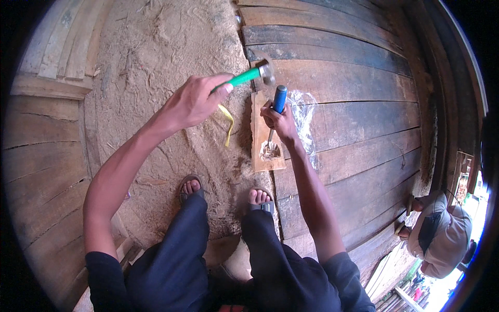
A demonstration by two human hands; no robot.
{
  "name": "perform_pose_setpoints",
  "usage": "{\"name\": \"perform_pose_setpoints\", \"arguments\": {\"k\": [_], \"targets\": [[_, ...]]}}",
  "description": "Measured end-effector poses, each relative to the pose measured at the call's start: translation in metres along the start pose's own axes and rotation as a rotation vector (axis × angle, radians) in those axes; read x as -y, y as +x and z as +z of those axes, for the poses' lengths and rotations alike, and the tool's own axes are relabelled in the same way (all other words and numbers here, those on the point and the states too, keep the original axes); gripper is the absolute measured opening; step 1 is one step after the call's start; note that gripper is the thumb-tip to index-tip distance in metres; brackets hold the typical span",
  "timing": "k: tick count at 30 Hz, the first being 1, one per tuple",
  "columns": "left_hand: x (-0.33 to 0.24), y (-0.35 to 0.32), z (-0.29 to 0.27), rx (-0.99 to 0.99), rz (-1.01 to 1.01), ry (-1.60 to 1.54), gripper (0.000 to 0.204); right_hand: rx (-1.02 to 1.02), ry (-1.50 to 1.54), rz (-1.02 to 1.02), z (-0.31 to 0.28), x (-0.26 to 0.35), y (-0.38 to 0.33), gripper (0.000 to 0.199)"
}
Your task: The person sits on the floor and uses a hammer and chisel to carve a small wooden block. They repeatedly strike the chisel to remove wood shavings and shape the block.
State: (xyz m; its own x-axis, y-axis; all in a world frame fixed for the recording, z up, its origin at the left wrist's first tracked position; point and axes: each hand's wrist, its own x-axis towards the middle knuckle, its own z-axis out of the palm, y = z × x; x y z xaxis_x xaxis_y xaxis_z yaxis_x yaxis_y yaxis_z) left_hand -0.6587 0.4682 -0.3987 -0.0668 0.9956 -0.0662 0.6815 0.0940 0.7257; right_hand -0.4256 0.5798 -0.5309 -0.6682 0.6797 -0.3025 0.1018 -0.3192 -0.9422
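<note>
My left hand (198, 101) is closed round the green handle of a hammer (243, 77). The hammer's metal head hangs in the air just up and left of a chisel, apart from it. Gripped upright in my right hand (282, 122) is that chisel, with its blue handle (280, 99) sticking up above the fist. Its metal blade runs down into a rough hollow cut in a light wooden block (258, 151). Pale chips and splintered wood lie in the hollow. The block rests along the edge of the plank platform, partly hidden by my right hand.
Crumpled clear plastic (304, 112) lies beside the block on dark planks (353, 112). A yellow strip (227, 125) lies on the sawdust-covered ground (150, 57). My sandalled feet stand below. More planks (41, 140) rise at left. Another person (442, 236) sits at the far right.
</note>
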Motion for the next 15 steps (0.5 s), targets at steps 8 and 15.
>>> {"name": "perform_pose_setpoints", "arguments": {"k": [8, 15], "targets": [[0.002, -0.008, 0.006, -0.023, 0.01, 0.042, 0.043, 0.021, -0.124, 0.011, 0.009, 0.0, 0.0, 0.017], [0.002, -0.013, 0.001, -0.128, -0.088, -0.186, 0.044, -0.003, -0.296, 0.098, 0.01, -0.008, 0.009, 0.025]]}}
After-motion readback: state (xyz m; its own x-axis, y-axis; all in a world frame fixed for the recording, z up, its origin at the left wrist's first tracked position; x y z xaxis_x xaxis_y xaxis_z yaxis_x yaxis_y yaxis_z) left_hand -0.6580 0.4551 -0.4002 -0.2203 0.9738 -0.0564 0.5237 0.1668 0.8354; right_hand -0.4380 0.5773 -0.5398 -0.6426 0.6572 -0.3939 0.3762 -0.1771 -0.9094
